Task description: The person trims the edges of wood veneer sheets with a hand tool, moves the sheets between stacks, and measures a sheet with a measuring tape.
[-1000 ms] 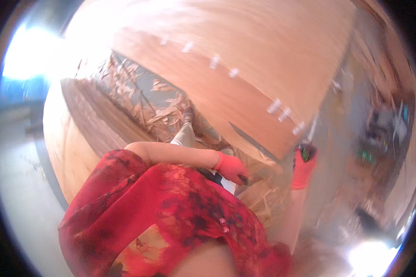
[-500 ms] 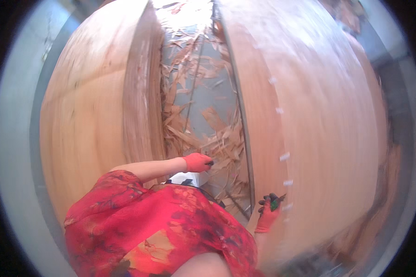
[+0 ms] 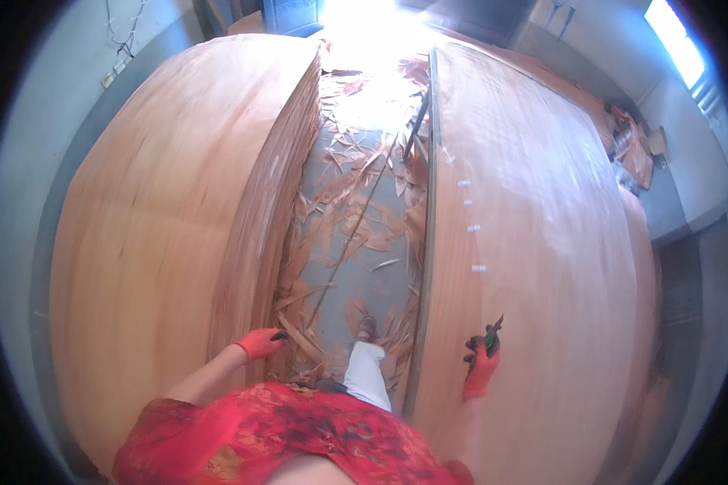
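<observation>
My right hand (image 3: 482, 364), in a red glove with dark fingertips, grips a small green-handled tool (image 3: 492, 331) with a dark pointed tip, above the pale wood sheets on the right (image 3: 542, 307). Short white tape strips (image 3: 478, 267) run along a seam there. My gloved left hand (image 3: 263, 343) is curled beside the inner edge of the left stack of veneer sheets (image 3: 137, 267); whether it holds anything is hidden.
A grey floor aisle (image 3: 348, 242) between the stacks has scattered veneer scraps, a thin rod or line and my foot (image 3: 366, 327). Bright light fills the far end. A pile of bags and scraps (image 3: 631, 149) lies against the right wall, under a window.
My view has swung round to face along the aisle and now takes in its far end. My left hand has shifted leftward toward the left stack; my right hand still grips the tool.
</observation>
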### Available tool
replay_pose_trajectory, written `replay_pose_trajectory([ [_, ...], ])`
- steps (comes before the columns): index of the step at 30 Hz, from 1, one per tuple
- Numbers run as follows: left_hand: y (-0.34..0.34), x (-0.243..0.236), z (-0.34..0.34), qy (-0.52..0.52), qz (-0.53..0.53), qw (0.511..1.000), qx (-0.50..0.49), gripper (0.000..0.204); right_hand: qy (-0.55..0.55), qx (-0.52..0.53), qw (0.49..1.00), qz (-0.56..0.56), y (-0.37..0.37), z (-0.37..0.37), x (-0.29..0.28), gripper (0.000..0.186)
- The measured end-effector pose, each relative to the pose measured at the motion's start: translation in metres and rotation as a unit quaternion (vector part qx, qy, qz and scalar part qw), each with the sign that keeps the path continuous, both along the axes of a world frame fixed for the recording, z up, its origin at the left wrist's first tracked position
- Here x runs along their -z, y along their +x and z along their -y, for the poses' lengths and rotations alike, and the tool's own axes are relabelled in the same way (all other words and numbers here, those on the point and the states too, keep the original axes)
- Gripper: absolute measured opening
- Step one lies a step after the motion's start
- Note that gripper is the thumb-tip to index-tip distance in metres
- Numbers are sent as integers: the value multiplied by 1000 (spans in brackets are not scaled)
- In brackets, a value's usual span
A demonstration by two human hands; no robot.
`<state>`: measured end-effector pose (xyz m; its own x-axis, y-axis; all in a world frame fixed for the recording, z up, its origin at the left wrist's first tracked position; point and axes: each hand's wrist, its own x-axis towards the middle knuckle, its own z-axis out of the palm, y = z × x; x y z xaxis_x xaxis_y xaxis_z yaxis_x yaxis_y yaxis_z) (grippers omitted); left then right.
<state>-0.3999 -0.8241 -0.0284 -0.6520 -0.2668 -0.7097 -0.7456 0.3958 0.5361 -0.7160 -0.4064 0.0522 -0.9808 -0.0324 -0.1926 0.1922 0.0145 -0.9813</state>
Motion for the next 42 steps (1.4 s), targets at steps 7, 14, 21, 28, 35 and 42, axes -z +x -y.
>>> replay_pose_trajectory([
  [7,-109,-48,71,-1,19,995,-94,34,-107,-84,990,33,-187,126,28,45],
  [14,-223,-42,196,-34,-74,989,-121,35,-95,-267,957,68,-293,318,81,44],
  [21,-421,-21,382,67,-29,986,-152,34,-125,-329,922,161,-411,545,76,58],
  [28,-626,-38,545,31,-127,982,-139,32,-27,-353,925,135,-578,688,30,47],
  [35,-821,-34,683,73,-64,990,-100,33,-75,-317,927,185,-748,813,51,53],
  [42,-1048,42,854,41,-100,984,-140,35,-120,-300,926,198,-976,989,111,67],
])
